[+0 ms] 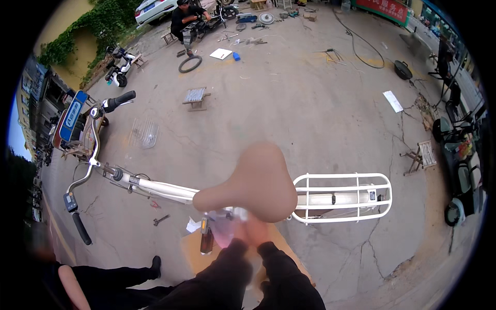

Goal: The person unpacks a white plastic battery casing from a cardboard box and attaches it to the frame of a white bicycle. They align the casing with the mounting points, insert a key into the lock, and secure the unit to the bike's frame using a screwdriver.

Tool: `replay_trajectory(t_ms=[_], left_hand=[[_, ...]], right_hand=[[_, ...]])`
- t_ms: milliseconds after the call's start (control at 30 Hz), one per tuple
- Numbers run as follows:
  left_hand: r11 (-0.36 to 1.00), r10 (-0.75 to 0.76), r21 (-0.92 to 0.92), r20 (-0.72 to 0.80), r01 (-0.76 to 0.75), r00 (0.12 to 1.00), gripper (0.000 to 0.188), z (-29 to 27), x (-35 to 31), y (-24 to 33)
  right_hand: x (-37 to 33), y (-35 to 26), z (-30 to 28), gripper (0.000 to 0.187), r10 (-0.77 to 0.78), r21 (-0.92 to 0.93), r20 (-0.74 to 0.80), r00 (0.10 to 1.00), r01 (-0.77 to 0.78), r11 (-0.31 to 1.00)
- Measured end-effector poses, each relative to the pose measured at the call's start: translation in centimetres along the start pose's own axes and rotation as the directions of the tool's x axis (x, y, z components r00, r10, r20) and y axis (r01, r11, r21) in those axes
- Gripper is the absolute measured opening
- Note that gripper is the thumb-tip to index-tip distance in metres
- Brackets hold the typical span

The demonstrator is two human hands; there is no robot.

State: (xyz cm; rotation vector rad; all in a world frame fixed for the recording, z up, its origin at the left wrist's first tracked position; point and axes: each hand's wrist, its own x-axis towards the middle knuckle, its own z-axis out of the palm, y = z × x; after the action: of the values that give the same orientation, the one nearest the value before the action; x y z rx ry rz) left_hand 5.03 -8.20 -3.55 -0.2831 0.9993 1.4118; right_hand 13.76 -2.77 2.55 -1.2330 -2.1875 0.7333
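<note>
A white bicycle stands across the view, with its brown saddle [258, 181] in the middle, right above my hands. Both arms in dark sleeves reach in beneath the saddle. My left hand [239, 230] and my right hand [257, 231] are close together at the frame under it, blurred, their fingers hidden by the saddle. Next to the left hand is a pinkish, see-through sheet or bag [223, 231], too smeared to name. A pedal [206, 240] with an amber reflector sticks out left of it. What either hand holds cannot be made out.
The white rear rack [341, 220] extends right; the handlebar [94, 139] is far left. Cardboard [194, 253] lies below, a wrench [161, 220] on the ground. Small stools [195, 96] stand around. A person [111, 276] is at lower left; another [186, 18] sits at the back.
</note>
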Motion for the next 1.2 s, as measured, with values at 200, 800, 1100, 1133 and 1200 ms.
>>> replay_trajectory(t_ms=[200,800,1100,1133,1200], left_hand=[[0.985,-0.013,-0.173,-0.039,0.006,0.999,0.053,8.2,-4.1,3.7],[-0.181,-0.166,0.645,0.724,-0.742,0.669,0.010,34.1,-7.5,19.3],[0.892,-0.102,0.450,0.130,0.033,0.986,0.019,20.9,-2.1,16.4],[0.992,-0.092,0.074,-0.139,0.103,0.986,0.024,16.9,-1.6,13.4],[0.928,-0.168,-0.373,-0.409,0.004,0.897,0.035,11.1,-1.1,8.4]], right_hand=[[-1.8,0.7,-8.1,0.041,-0.003,0.185,0.602,0.799,-0.136,0.973],[28.4,8.4,-23.1,0.049,0.391,-0.091,0.858,0.334,-0.650,0.754],[22.7,7.8,-2.5,0.082,-0.054,0.058,0.998,0.027,-0.163,0.985],[20.6,7.8,-1.6,0.083,-0.014,0.025,0.998,0.056,-0.195,0.980],[19.1,7.6,-0.7,0.082,0.015,0.007,0.997,0.079,-0.273,0.962]])
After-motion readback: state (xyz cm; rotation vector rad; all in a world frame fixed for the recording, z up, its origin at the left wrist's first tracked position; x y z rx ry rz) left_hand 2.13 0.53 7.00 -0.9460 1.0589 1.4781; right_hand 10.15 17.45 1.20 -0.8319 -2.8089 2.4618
